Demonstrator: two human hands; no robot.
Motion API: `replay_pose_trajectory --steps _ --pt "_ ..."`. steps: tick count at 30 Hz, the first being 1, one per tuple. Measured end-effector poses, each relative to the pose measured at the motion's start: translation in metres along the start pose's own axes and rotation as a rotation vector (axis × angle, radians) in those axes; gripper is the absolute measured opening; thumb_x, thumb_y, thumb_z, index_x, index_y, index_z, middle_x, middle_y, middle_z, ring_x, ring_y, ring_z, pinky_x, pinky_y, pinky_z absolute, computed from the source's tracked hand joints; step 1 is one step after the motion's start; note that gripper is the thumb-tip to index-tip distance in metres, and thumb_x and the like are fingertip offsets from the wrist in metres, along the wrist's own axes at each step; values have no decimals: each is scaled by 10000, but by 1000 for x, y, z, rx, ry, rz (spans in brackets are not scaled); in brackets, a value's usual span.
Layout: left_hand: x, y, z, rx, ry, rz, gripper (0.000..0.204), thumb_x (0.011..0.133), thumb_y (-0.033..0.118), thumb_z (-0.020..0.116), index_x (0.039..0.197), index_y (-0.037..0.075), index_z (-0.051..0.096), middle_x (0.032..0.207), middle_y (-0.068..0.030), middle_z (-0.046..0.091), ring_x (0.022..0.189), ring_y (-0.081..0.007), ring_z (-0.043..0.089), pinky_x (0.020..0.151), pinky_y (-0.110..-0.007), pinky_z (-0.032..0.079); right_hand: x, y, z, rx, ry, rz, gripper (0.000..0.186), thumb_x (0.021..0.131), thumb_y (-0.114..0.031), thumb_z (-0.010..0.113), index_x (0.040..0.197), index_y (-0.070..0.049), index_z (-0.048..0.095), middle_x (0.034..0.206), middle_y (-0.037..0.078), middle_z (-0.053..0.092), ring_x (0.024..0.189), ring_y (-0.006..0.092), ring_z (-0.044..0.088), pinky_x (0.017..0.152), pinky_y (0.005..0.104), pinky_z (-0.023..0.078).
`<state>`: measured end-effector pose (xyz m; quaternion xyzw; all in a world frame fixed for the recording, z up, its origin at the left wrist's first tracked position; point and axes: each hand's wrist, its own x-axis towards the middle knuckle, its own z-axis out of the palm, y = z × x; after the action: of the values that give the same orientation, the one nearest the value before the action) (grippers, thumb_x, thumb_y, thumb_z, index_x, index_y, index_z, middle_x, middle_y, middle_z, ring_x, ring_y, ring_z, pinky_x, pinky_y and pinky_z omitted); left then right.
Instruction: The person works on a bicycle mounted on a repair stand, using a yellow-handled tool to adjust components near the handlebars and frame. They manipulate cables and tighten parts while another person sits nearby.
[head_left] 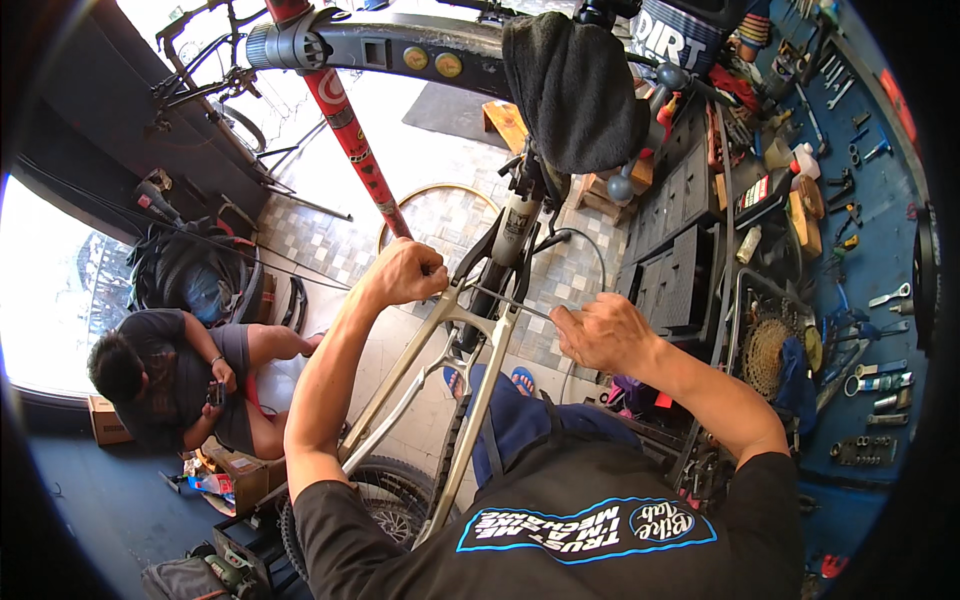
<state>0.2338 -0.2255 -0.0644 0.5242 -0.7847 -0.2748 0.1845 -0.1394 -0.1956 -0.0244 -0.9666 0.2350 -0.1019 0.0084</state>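
Note:
A bicycle frame with pale gold rear arms (403,362) hangs in front of me. My left hand (405,270) is closed beside the left upper end of these arms; what its fingers hold, if anything, is hidden. On the other side, my right hand (603,332) is shut on a thin metal rod (530,309), which runs across the frame toward the left. A pale shock absorber (515,228) sits just beyond the rod. The rear wheel (395,500) shows below, partly covered by my left arm and black shirt.
A red stand post (352,150) with a black clamp arm (410,45) stands ahead, and a black cloth (575,95) drapes over the bike. Another person (170,380) sits at left. Dark drawers (675,260) and a blue tool wall (865,260) line the right side.

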Motion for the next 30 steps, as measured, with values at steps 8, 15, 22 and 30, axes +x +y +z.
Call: replay_pose_trajectory --steps 8,15,22,30 --pt "0 2 -3 10 -11 -9 232 808 185 646 726 -27 691 627 -173 595 540 -309 583 594 -437 489 12 7 9 -35 37 -84 188 869 -207 724 985 -82 645 601 7 626 550 225 649 557 372 475" --pt "0 4 -3 5 2 -1 220 801 173 648 722 -30 678 627 -180 575 527 -316 553 577 -435 471 10 8 17 -257 122 -214 243 927 -178 594 1111 -45 682 647 -24 593 576 145 599 555 309 414" --pt "1 2 1 -23 39 24 241 790 169 655 650 -24 624 573 -180 536 491 -325 523 553 -447 446 17 5 11 -371 131 -268 349 906 -177 576 1184 9 678 643 -18 561 570 127 573 536 291 392" --pt "3 -1 4 -43 68 50 268 782 164 664 610 -26 584 544 -184 503 466 -319 497 534 -450 425 14 12 25 -3 146 -200 327 946 -150 585 1204 26 680 576 -4 530 456 162 516 452 318 388"
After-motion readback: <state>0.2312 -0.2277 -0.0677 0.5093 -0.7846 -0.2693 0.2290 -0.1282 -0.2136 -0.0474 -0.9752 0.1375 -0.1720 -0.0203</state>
